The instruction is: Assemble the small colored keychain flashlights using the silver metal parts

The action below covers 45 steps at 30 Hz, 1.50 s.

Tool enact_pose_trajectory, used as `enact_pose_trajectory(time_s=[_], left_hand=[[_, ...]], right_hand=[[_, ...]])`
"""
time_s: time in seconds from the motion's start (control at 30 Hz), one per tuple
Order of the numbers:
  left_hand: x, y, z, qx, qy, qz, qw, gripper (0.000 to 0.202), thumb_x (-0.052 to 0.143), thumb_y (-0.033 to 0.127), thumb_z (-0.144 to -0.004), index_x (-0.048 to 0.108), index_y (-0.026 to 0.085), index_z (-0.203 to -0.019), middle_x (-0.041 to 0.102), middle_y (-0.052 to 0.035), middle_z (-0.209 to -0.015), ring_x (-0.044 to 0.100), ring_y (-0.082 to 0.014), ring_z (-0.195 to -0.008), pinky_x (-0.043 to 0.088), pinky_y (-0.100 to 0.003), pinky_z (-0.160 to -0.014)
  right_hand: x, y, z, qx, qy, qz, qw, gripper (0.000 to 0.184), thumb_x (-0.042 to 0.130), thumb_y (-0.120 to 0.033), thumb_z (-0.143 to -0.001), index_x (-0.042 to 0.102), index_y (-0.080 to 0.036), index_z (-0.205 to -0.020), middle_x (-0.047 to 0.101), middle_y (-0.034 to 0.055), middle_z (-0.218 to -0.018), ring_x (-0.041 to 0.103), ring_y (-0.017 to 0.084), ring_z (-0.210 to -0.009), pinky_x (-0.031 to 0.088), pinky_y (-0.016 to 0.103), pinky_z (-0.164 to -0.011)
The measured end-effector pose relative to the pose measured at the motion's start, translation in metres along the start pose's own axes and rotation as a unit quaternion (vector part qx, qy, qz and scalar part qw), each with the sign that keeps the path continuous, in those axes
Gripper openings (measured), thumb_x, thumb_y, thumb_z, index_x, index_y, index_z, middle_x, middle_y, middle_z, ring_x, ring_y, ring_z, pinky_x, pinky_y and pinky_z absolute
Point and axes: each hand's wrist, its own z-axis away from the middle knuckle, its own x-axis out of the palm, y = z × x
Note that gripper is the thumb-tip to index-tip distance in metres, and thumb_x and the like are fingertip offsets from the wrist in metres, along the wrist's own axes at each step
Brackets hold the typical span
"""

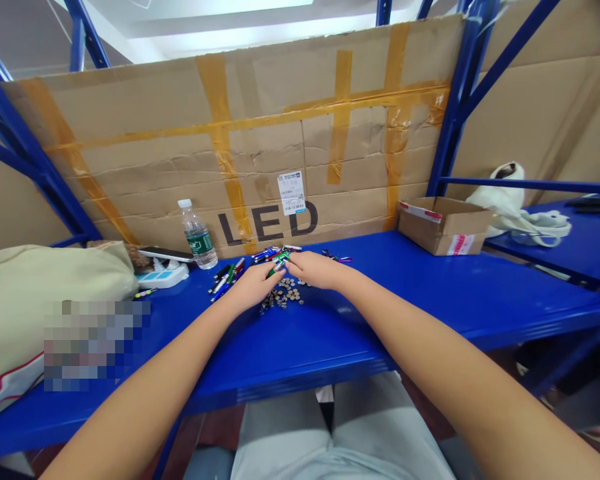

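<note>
My left hand [254, 287] is closed around a small green metal tube [276, 269] that looks like a penlight. My right hand [316, 269] is closed too, its fingertips pinching at the tube's upper end. Just below the hands lie several round silver button cells [291, 293] and a cluster of tiny metal parts [271, 303]. Left of my left hand is a loose pile of coloured metal tubes [226, 279] in red, blue, black and silver. More tubes [265, 254] lie behind the hands, and a few slim purple and dark pieces [337, 257] lie beyond the right hand.
A water bottle [198, 237] stands at the back left, near a white power strip [164, 275] and a phone [166, 254]. A cream bag [55, 280] fills the left side. An open cardboard box [443, 227] sits at the back right. A taped cardboard panel [170, 167] walls the blue table [380, 313].
</note>
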Motion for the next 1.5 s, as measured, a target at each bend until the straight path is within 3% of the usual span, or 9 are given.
enact_pose_trajectory(time_s=[0.13, 0.37, 0.63, 0.9, 1.07, 1.13, 1.23, 1.33, 1.5], left_hand=[[-0.003, -0.005, -0.002, -0.018, 0.025, -0.031, 0.999, 0.035, 0.038, 0.044, -0.089, 0.058, 0.017, -0.077, 0.064, -0.0031, -0.077, 0.056, -0.0190, -0.074, 0.042, -0.028, -0.072], [-0.007, -0.008, -0.002, 0.000, -0.006, -0.059, 0.998, 0.033, 0.041, 0.043, -0.088, 0.055, 0.019, -0.071, 0.061, -0.0035, -0.074, 0.055, -0.0196, -0.071, 0.040, -0.028, -0.069], [0.001, -0.013, -0.002, -0.005, -0.024, -0.058, 0.998, 0.031, 0.041, 0.043, -0.088, 0.052, 0.019, -0.072, 0.059, -0.0020, -0.068, 0.055, -0.0200, -0.071, 0.041, -0.030, -0.075], [0.003, 0.000, -0.003, -0.065, -0.023, -0.024, 0.997, 0.035, 0.039, 0.045, -0.086, 0.048, 0.018, -0.065, 0.053, 0.0003, -0.062, 0.050, -0.0167, -0.063, 0.034, -0.026, -0.059], [-0.002, -0.008, -0.006, -0.063, -0.015, -0.023, 0.998, 0.035, 0.042, 0.049, -0.084, 0.055, 0.019, -0.073, 0.058, -0.0007, -0.069, 0.052, -0.0178, -0.068, 0.035, -0.026, -0.060], [-0.005, -0.017, -0.011, -0.054, -0.027, -0.058, 0.996, 0.033, 0.043, 0.047, -0.084, 0.057, 0.019, -0.074, 0.062, -0.0020, -0.073, 0.055, -0.0194, -0.073, 0.037, -0.026, -0.064], [-0.006, -0.033, -0.027, -0.070, -0.066, -0.110, 0.989, 0.031, 0.040, 0.042, -0.086, 0.058, 0.019, -0.075, 0.064, -0.0037, -0.072, 0.058, -0.0205, -0.072, 0.038, -0.027, -0.063], [-0.003, -0.043, -0.051, -0.069, -0.083, -0.176, 0.978, 0.029, 0.044, 0.040, -0.085, 0.063, 0.019, -0.085, 0.068, -0.0068, -0.084, 0.061, -0.0220, -0.079, 0.040, -0.027, -0.066], [0.003, -0.044, -0.088, -0.120, -0.022, -0.232, 0.965, 0.031, 0.046, 0.039, -0.085, 0.061, 0.017, -0.101, 0.066, -0.0127, -0.104, 0.059, -0.0256, -0.095, 0.043, -0.031, -0.076]], right_hand=[[0.001, 0.001, 0.000, -0.004, -0.018, 0.016, 1.000, 0.030, 0.034, -0.030, -0.093, 0.060, -0.014, -0.091, 0.067, 0.0115, -0.094, 0.060, 0.020, -0.079, 0.039, 0.027, -0.066], [-0.001, 0.000, 0.001, 0.056, 0.001, 0.034, 0.998, 0.038, 0.028, -0.035, -0.094, 0.059, -0.014, -0.095, 0.067, 0.0131, -0.098, 0.061, 0.023, -0.083, 0.040, 0.028, -0.067], [-0.001, -0.009, 0.003, 0.015, -0.034, 0.040, 0.998, 0.038, 0.029, -0.030, -0.094, 0.061, -0.010, -0.099, 0.067, 0.0154, -0.104, 0.061, 0.023, -0.090, 0.042, 0.030, -0.075], [-0.004, -0.007, 0.004, 0.015, -0.054, 0.045, 0.997, 0.037, 0.032, -0.028, -0.092, 0.063, -0.010, -0.096, 0.068, 0.0175, -0.099, 0.062, 0.026, -0.086, 0.043, 0.032, -0.072], [-0.004, -0.001, 0.004, 0.004, -0.070, -0.013, 0.997, 0.033, 0.034, -0.031, -0.091, 0.063, -0.014, -0.091, 0.068, 0.0126, -0.095, 0.062, 0.022, -0.079, 0.043, 0.029, -0.067], [-0.005, 0.004, 0.002, 0.017, -0.066, -0.029, 0.997, 0.032, 0.035, -0.031, -0.091, 0.063, -0.015, -0.088, 0.068, 0.0121, -0.094, 0.061, 0.021, -0.078, 0.042, 0.029, -0.065], [-0.007, 0.016, 0.002, 0.089, -0.027, -0.035, 0.995, 0.028, 0.038, -0.031, -0.089, 0.061, -0.015, -0.089, 0.067, 0.0125, -0.097, 0.061, 0.022, -0.081, 0.041, 0.028, -0.065], [-0.010, 0.029, 0.004, 0.152, 0.007, -0.045, 0.987, 0.024, 0.043, -0.031, -0.088, 0.060, -0.015, -0.093, 0.067, 0.0122, -0.099, 0.061, 0.021, -0.085, 0.042, 0.027, -0.066], [-0.012, 0.036, 0.007, 0.179, -0.032, -0.076, 0.980, 0.023, 0.042, -0.027, -0.088, 0.060, -0.014, -0.094, 0.068, 0.0081, -0.078, 0.060, 0.016, -0.063, 0.041, 0.025, -0.058]])
